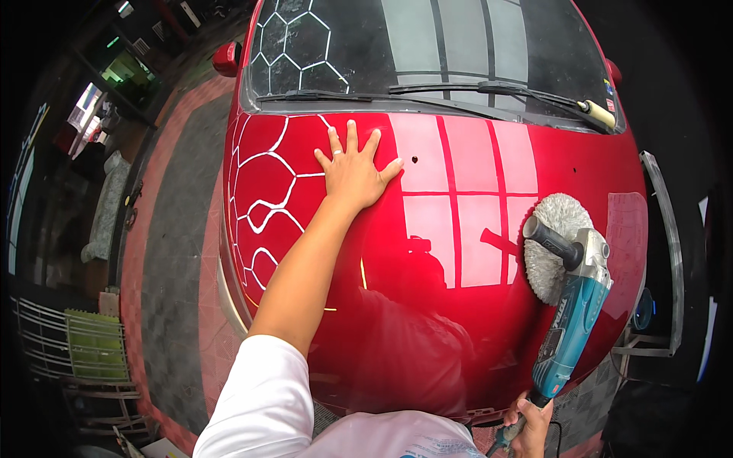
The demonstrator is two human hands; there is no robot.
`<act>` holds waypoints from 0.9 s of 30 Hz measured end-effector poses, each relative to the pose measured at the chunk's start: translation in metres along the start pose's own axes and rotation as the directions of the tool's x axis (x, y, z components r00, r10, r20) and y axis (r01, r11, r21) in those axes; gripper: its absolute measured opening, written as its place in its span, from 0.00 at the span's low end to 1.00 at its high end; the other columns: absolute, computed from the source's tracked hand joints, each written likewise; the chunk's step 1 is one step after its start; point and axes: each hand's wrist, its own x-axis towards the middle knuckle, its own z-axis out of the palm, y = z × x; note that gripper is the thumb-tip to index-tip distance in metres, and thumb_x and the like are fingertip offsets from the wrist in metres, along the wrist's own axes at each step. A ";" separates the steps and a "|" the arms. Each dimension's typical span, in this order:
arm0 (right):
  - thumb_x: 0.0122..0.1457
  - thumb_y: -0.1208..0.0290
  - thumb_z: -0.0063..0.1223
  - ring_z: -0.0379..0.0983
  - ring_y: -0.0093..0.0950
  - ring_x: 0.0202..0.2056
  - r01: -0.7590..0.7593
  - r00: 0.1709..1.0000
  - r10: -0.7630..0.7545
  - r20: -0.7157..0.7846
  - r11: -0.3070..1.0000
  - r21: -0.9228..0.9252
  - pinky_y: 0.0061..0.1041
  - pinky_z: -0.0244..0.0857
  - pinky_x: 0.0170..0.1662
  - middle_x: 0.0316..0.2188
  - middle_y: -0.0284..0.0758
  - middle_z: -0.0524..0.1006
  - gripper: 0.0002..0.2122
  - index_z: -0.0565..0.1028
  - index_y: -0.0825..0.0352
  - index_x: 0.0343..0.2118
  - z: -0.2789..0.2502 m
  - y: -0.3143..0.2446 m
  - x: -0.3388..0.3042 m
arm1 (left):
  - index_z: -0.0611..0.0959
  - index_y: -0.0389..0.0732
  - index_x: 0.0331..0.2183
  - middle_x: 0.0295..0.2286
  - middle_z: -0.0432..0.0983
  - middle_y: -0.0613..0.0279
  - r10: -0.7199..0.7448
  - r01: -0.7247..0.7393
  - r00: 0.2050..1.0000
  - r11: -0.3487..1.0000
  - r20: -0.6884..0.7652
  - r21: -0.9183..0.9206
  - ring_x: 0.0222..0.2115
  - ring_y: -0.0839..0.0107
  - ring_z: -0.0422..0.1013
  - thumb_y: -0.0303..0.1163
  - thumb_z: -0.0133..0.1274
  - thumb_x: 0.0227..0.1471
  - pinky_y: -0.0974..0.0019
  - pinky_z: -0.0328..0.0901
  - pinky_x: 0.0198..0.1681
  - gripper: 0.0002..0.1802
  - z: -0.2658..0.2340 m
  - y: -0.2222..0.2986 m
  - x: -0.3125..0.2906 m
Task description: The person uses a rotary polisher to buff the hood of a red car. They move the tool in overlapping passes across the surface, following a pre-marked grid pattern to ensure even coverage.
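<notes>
My left hand [353,174] lies flat on the glossy red car hood [366,252], its fingers spread and a ring on one of them. At the lower right my right hand [532,426] is wrapped round the rear handle of a teal and grey power polisher [566,324]. The tool points away from me over the hood's right side. Its fluffy white wool pad [556,246] stands on edge at the far end; whether it touches the paint I cannot tell. A black side handle [551,243] sticks out across the pad, with no hand on it.
Beyond the hood is the windshield [343,46] with black wipers [504,90]; a pale roller-shaped piece [597,114] sits by the right wiper. A metal frame [668,252] stands right of the car. Metal racks [69,343] and a tiled floor [179,252] lie to the left.
</notes>
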 end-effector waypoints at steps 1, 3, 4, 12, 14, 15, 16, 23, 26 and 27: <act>0.65 0.78 0.60 0.72 0.29 0.21 -0.006 1.000 0.006 -0.003 1.000 -0.003 0.27 0.71 0.26 0.24 0.37 0.75 0.06 0.73 0.71 0.40 -0.001 0.002 0.002 | 0.76 0.53 0.70 0.78 0.45 0.43 0.035 -0.038 0.997 0.998 -0.074 -0.042 0.77 0.30 0.39 0.70 0.54 0.63 0.20 0.40 0.74 0.44 -0.001 0.002 -0.015; 0.64 0.75 0.59 0.74 0.33 0.18 0.091 0.996 -0.092 -0.019 0.994 -0.055 0.33 0.73 0.24 0.23 0.40 0.76 0.19 0.68 0.71 0.55 -0.002 0.006 0.005 | 0.83 0.49 0.63 0.77 0.49 0.42 0.087 -0.112 0.969 0.989 -0.233 -0.096 0.76 0.29 0.43 0.63 0.59 0.63 0.24 0.45 0.74 0.37 -0.001 0.011 -0.056; 0.63 0.74 0.59 0.75 0.35 0.17 0.114 0.990 -0.121 -0.068 0.989 -0.099 0.37 0.74 0.23 0.23 0.41 0.76 0.25 0.65 0.71 0.62 -0.002 0.008 0.006 | 0.87 0.46 0.55 0.72 0.60 0.42 0.114 -0.173 0.957 0.962 -0.267 -0.211 0.72 0.33 0.54 0.55 0.62 0.63 0.29 0.53 0.71 0.29 0.000 0.020 -0.086; 0.55 0.87 0.56 0.71 0.24 0.17 0.249 0.967 -0.254 0.001 0.947 -0.203 0.26 0.72 0.20 0.25 0.36 0.74 0.27 0.63 0.70 0.58 0.000 0.008 -0.041 | 0.91 0.34 0.44 0.41 0.88 0.60 0.497 0.435 0.746 0.139 0.442 -0.890 0.39 0.74 0.82 0.39 0.63 0.69 0.65 0.76 0.44 0.16 0.012 0.094 -0.310; 0.55 0.88 0.56 0.72 0.23 0.17 0.261 0.965 -0.258 0.045 0.927 -0.268 0.26 0.72 0.21 0.26 0.36 0.75 0.27 0.64 0.71 0.58 -0.001 0.015 -0.070 | 0.87 0.35 0.55 0.45 0.88 0.61 0.664 0.582 0.599 0.023 0.448 -0.813 0.41 0.72 0.82 0.44 0.63 0.70 0.65 0.76 0.49 0.24 0.016 0.108 -0.343; 0.55 0.88 0.56 0.73 0.23 0.18 0.264 0.964 -0.259 0.056 0.918 -0.296 0.25 0.72 0.21 0.26 0.36 0.75 0.27 0.64 0.71 0.58 -0.003 0.024 -0.089 | 0.81 0.37 0.64 0.55 0.83 0.58 0.746 0.622 0.490 0.063 0.451 -0.780 0.52 0.70 0.79 0.48 0.63 0.69 0.63 0.73 0.56 0.32 0.017 0.111 -0.355; 0.54 0.88 0.58 0.73 0.23 0.17 0.265 0.964 -0.264 0.045 0.915 -0.304 0.24 0.71 0.21 0.27 0.36 0.76 0.29 0.64 0.70 0.60 -0.002 0.033 -0.106 | 0.77 0.37 0.67 0.59 0.80 0.56 0.785 0.645 0.468 0.010 0.406 -0.764 0.56 0.69 0.76 0.50 0.63 0.69 0.62 0.72 0.59 0.36 0.015 0.118 -0.368; 0.51 0.82 0.68 0.80 0.25 0.44 0.375 0.918 -0.238 0.318 0.781 -0.500 0.29 0.75 0.52 0.49 0.35 0.79 0.40 0.64 0.68 0.70 0.001 0.066 -0.198 | 0.64 0.44 0.74 0.71 0.65 0.50 0.807 0.721 0.589 -0.500 0.045 -0.480 0.72 0.55 0.62 0.62 0.69 0.59 0.44 0.60 0.75 0.55 -0.036 0.138 -0.444; 0.52 0.77 0.70 0.82 0.36 0.54 0.503 0.858 -0.286 0.427 0.637 -0.585 0.35 0.73 0.61 0.55 0.45 0.80 0.47 0.57 0.68 0.76 0.011 0.075 -0.223 | 0.57 0.47 0.76 0.70 0.66 0.45 0.729 0.676 0.685 -0.644 -0.018 -0.358 0.71 0.48 0.63 0.64 0.73 0.52 0.40 0.60 0.75 0.65 -0.061 0.109 -0.478; 0.53 0.76 0.70 0.81 0.38 0.56 0.542 0.828 -0.263 0.496 0.606 -0.582 0.36 0.71 0.63 0.57 0.47 0.80 0.48 0.55 0.69 0.77 0.015 0.075 -0.230 | 0.55 0.47 0.76 0.69 0.66 0.43 0.692 0.649 0.720 -0.697 -0.050 -0.304 0.71 0.47 0.64 0.65 0.73 0.52 0.39 0.61 0.74 0.66 -0.067 0.099 -0.487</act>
